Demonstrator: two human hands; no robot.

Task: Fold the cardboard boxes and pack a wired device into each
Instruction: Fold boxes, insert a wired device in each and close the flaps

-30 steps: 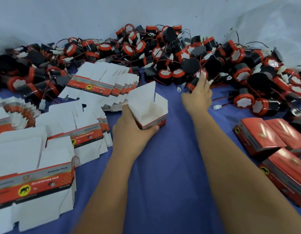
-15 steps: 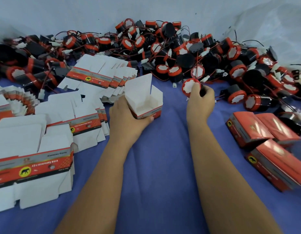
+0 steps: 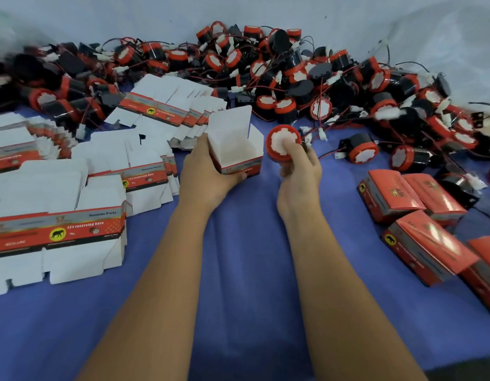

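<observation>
Two hands are working at center over the blue cloth (image 3: 238, 270): the left hand (image 3: 208, 171) is gripping an open box (image 3: 234, 149), white inside with a red printed band, lid flap standing upright, while the right hand (image 3: 298, 171) is pinching a wired device (image 3: 282, 143), red-rimmed with a white face, just beside the box at 3 o'clock. Flat box blanks (image 3: 73, 215) are lying stacked at 9 o'clock, a tangled heap of devices (image 3: 293, 70) is crowding 12 o'clock, and closed red boxes (image 3: 403, 196) are sitting at 3 o'clock.
</observation>
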